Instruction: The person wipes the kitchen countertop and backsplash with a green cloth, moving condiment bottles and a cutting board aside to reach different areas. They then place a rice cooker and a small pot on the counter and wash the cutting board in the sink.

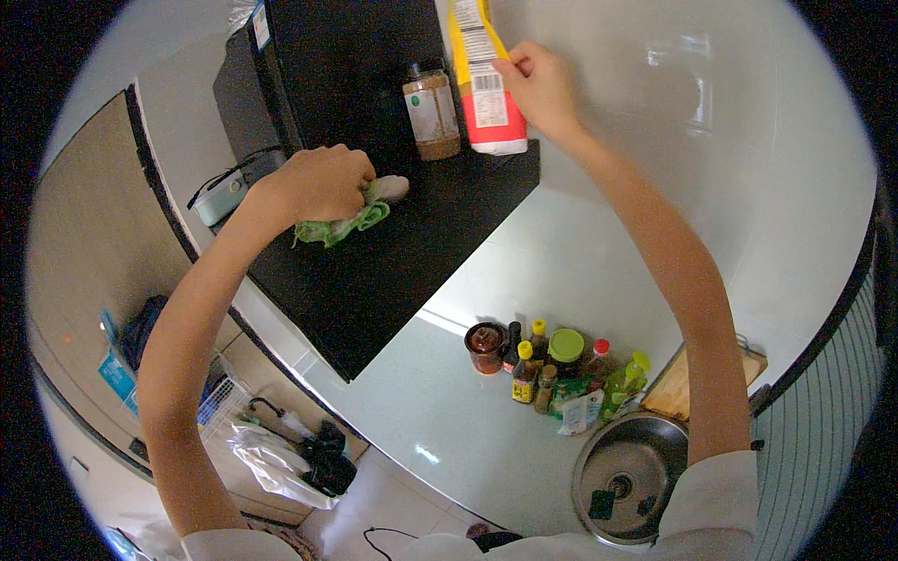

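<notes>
My left hand (pixel 326 184) is closed around a crumpled green and white cloth (pixel 344 223), which lies against the black top of a shelf or cabinet (pixel 393 259). With thumb and fingers, my right hand (pixel 537 80) pinches the side edge of a yellow, red and white packet (pixel 491 91) that stands upright near the surface's right corner. Just left of the packet is a clear plastic jar (pixel 431 112) with a dark lid and brown granular contents. Its label bears writing.
Left of the black surface lies a pale green device (pixel 221 198) with a cord. Below are sauce bottles (pixel 523 372), a green-lidded jar (pixel 565 345), a dark red lidded pot (pixel 485 347), a soap pump bottle (pixel 623 384), a wooden cutting board (pixel 670 386) and a round steel sink (pixel 596 456).
</notes>
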The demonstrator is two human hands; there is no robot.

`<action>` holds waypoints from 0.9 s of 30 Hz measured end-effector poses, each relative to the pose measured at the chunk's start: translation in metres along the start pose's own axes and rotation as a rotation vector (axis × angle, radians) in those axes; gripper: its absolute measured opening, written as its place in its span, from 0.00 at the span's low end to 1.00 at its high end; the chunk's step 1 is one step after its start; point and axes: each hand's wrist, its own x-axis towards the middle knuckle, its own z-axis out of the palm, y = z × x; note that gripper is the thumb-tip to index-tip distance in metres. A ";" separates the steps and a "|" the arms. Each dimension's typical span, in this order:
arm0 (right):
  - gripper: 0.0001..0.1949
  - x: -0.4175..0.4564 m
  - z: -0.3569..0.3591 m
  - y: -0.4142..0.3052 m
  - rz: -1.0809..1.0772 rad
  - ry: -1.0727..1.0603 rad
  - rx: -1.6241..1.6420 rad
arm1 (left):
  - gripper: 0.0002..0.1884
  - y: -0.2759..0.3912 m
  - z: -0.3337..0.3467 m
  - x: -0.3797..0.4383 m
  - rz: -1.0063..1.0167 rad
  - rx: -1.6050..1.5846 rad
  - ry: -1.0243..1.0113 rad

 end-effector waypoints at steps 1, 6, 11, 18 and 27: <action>0.09 -0.002 0.004 -0.001 0.010 -0.009 0.030 | 0.17 -0.001 0.001 0.000 -0.028 -0.009 -0.001; 0.08 -0.019 0.034 -0.021 -0.059 -0.032 0.084 | 0.16 -0.005 0.011 -0.004 -0.056 -0.036 0.094; 0.10 -0.019 0.060 -0.044 -0.110 -0.057 0.047 | 0.15 -0.007 0.006 -0.005 -0.070 -0.086 0.017; 0.15 -0.012 0.063 -0.045 -0.075 -0.149 0.014 | 0.15 -0.026 0.020 -0.013 -0.021 -0.254 0.195; 0.10 0.002 0.050 -0.021 0.048 -0.096 0.003 | 0.20 -0.016 0.010 -0.014 -0.078 -0.310 0.002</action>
